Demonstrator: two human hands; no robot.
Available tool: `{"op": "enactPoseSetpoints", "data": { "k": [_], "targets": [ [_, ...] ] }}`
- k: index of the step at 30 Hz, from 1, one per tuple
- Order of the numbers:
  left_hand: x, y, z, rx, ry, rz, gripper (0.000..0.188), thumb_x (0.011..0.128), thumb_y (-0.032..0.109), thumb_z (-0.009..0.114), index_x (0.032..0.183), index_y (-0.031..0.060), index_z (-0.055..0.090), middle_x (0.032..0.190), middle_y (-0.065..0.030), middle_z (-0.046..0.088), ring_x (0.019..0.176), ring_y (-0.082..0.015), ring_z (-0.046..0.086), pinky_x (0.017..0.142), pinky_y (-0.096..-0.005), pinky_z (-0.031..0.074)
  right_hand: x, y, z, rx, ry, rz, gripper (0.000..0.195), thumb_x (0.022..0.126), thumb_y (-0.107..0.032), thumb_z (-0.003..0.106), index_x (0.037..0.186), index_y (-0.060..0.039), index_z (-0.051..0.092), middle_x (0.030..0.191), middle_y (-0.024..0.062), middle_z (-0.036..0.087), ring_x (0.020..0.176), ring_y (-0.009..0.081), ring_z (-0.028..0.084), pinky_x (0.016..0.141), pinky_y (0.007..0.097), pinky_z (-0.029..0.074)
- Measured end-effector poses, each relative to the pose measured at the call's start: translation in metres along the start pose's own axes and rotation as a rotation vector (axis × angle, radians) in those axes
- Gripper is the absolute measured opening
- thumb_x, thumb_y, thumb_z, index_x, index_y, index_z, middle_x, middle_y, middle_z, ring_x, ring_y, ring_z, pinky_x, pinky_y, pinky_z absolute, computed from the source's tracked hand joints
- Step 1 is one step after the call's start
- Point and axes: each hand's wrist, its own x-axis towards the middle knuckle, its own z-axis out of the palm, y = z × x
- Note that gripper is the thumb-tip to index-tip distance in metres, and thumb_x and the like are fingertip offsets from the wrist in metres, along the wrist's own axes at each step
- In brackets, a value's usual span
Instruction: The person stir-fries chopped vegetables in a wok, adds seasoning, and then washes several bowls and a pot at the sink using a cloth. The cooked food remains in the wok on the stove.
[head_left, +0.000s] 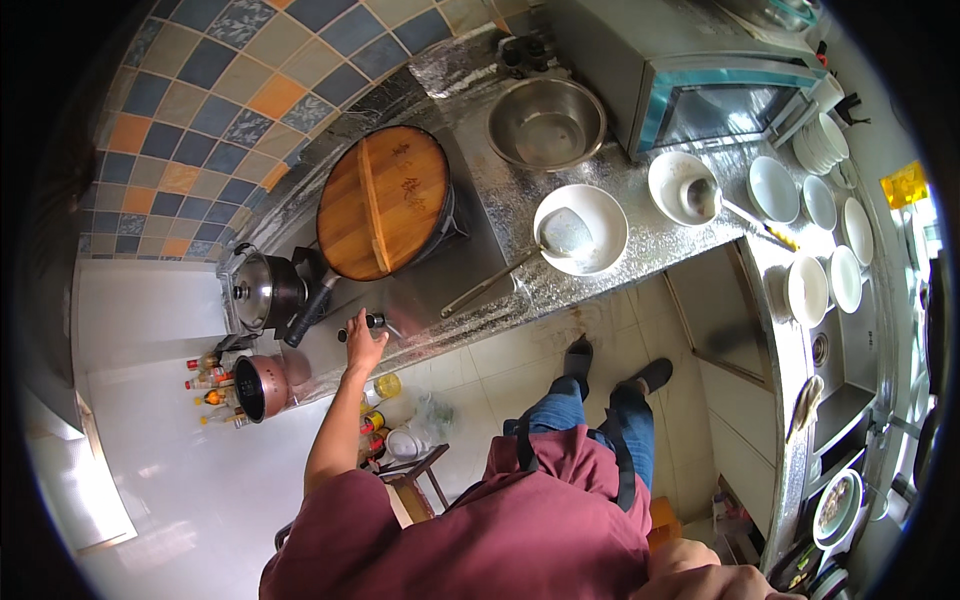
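Observation:
My left hand (365, 348) is at the front of the gas stove, its fingers and thumb apart beside a black control knob (376, 320); contact is unclear. A second knob (343, 334) is just left of it. Beyond the hand, a pan with a long black handle (306, 316) sits under a round wooden lid (405, 195). A lidded metal pot (259, 291) stands to its left. My right hand (694, 574) shows only partly at the bottom edge, close to my body, fingers bent; whether it holds anything is hidden.
Right of the stove are a steel basin (547, 124), a white bowl (611, 229) with a long-handled spatula (487, 285), and another bowl (667, 187) with a ladle. A microwave (637, 82), several dishes and a sink (844, 345) lie farther right. A pinkish inner pot (271, 388) stands at the counter's left end.

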Motion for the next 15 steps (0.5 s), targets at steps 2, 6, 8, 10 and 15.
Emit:
{"op": "enactPoseSetpoints", "data": {
  "k": [2,6,8,10,15],
  "targets": [
    [0.016,0.004,0.009,-0.023,-0.021,0.029,0.077,0.080,0.015,0.076,0.144,0.0004,0.037,0.133,-0.0228,0.049,0.125,-0.0390,0.047,0.107,-0.0421,0.041,0.004,0.001,-0.002,0.029,-0.059,-0.040,0.032,0.096,-0.035,0.064,0.089,-0.0055,0.054,0.073,0.0064,0.046,0.064,0.0195,0.055,0.073,0.0495,0.064],
    [0.032,-0.030,0.034,0.004,0.039,0.061,0.071,0.082,0.007,0.074,0.145,0.0022,0.040,0.132,-0.0198,0.050,0.099,-0.0271,0.065,0.089,-0.0363,0.054,-0.009,-0.006,-0.025,0.117,-0.068,-0.020,0.033,0.096,-0.035,0.065,0.091,-0.0041,0.054,0.074,0.0075,0.047,0.067,0.0204,0.055,0.078,0.0515,0.063],
    [0.037,-0.023,0.035,-0.091,-0.026,-0.027,0.070,0.081,0.008,0.075,0.142,0.0023,0.042,0.131,-0.0216,0.050,0.114,-0.0352,0.056,0.100,-0.0405,0.046,-0.027,0.006,-0.034,0.139,0.178,-0.084,0.036,0.094,-0.037,0.067,0.093,-0.0030,0.055,0.077,0.0073,0.049,0.072,0.0229,0.055,0.078,0.0508,0.063],
    [0.034,-0.023,0.035,-0.077,-0.013,-0.024,0.067,0.080,0.005,0.075,0.140,0.0024,0.045,0.129,-0.0215,0.051,0.117,-0.0375,0.055,0.101,-0.0407,0.047,-0.053,0.013,-0.073,-0.016,0.418,-0.012,0.042,0.097,-0.047,0.057,0.094,-0.0067,0.044,0.080,0.0077,0.044,0.068,0.0218,0.050,0.075,0.0538,0.059],
    [0.033,-0.013,0.022,-0.052,-0.054,-0.049,0.061,0.080,0.000,0.074,0.136,0.0020,0.048,0.125,-0.0185,0.053,0.110,-0.0335,0.060,0.095,-0.0371,0.052,-0.135,0.043,-0.198,-0.160,0.940,0.053,0.043,0.104,-0.047,0.036,0.102,-0.0042,0.045,0.082,0.0065,0.041,0.070,0.0178,0.044,0.080,0.0448,0.056]
  ]
}}
